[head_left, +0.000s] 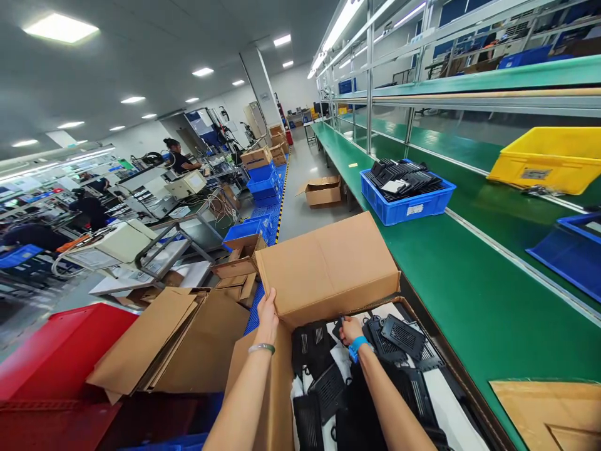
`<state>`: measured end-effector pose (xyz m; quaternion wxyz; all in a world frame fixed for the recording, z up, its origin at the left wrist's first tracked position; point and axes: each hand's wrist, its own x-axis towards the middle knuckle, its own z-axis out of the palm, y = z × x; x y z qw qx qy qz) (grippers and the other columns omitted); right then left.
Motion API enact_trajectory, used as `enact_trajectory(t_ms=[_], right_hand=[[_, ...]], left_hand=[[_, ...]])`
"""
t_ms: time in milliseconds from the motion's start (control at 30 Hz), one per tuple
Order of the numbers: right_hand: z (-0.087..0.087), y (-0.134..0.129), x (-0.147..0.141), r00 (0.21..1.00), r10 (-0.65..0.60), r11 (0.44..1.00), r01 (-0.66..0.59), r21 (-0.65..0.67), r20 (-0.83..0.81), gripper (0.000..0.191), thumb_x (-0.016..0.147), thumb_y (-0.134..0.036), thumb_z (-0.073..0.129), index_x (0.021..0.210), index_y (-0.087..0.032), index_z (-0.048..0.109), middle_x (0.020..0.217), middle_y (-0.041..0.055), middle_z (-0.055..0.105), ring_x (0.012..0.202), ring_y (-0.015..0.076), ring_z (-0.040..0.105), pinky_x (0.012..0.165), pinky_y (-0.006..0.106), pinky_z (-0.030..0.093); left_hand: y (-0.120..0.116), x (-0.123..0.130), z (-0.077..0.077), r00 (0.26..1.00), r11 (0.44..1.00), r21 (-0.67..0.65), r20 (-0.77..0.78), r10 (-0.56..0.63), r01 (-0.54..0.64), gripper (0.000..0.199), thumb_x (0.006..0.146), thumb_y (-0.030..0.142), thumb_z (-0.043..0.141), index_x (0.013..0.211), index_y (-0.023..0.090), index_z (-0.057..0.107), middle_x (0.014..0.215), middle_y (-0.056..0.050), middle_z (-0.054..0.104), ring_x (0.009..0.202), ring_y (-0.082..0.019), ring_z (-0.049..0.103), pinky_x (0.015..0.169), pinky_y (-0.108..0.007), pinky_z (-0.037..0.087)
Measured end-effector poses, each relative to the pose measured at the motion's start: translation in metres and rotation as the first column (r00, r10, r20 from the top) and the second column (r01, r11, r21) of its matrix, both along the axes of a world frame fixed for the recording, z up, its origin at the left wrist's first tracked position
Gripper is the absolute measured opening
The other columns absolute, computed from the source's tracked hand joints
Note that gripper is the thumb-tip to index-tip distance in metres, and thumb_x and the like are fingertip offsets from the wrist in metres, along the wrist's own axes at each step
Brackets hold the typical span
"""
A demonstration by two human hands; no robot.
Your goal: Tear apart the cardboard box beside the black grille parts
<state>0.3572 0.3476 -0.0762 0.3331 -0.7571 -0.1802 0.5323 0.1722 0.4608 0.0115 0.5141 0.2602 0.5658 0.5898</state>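
Cardboard flap (328, 266) is gripped at its lower left edge by left hand (268, 313); right hand (350, 329) closes on black vented parts (399, 335) just below it.

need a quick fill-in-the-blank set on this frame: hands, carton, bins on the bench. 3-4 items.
1. The left hand grips the edge of a cardboard ____.
2. The right hand reaches into the open carton among ____ vented plastic parts.
3. The blue bin of dark parts stands on the ____ bench top.
4. Farther right on that bench stands a ____ bin.

Missing words: flap; black; green; yellow
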Motion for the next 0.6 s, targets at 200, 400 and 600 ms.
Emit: enact_trajectory(t_ms=[200,400,600], right_hand=[[0.014,0.012,-0.040,0.998,0.016,1.000,-0.017,-0.016,-0.060,0.014,0.094,-0.016,0.043,0.090,-0.013,0.056,0.050,-0.0100,0.041,0.037,0.0056,0.042,0.034,0.016,0.029],[0.025,0.006,-0.075,0.990,0.133,0.991,-0.134,-0.004,-0.051,0.015,0.091,-0.010,0.043,0.091,-0.012,0.058,0.044,-0.0096,0.042,0.035,0.0078,0.045,0.034,0.018,0.030],[0.026,0.017,-0.102,0.975,0.202,0.979,-0.203,0.000,-0.096,0.015,0.095,-0.016,0.043,0.090,-0.013,0.057,0.048,-0.0100,0.043,0.035,0.0059,0.040,0.033,0.017,0.028]], left_hand=[[0.000,0.003,-0.004,0.999,1.000,0.013,0.036,0.008,-0.008,0.010,0.081,0.018,0.066,0.089,0.014,0.067,0.095,-0.009,0.073,0.093,-0.020,0.069,0.096,-0.041,0.051],[-0.001,0.008,-0.004,0.995,0.999,0.025,0.093,0.039,-0.042,0.009,0.082,0.016,0.064,0.090,0.015,0.066,0.094,-0.007,0.073,0.089,-0.017,0.069,0.093,-0.036,0.052],[-0.001,0.009,-0.004,0.986,0.993,0.013,0.124,0.114,-0.117,0.009,0.084,0.015,0.059,0.091,0.013,0.064,0.097,-0.010,0.072,0.083,-0.016,0.068,0.088,-0.034,0.054]])
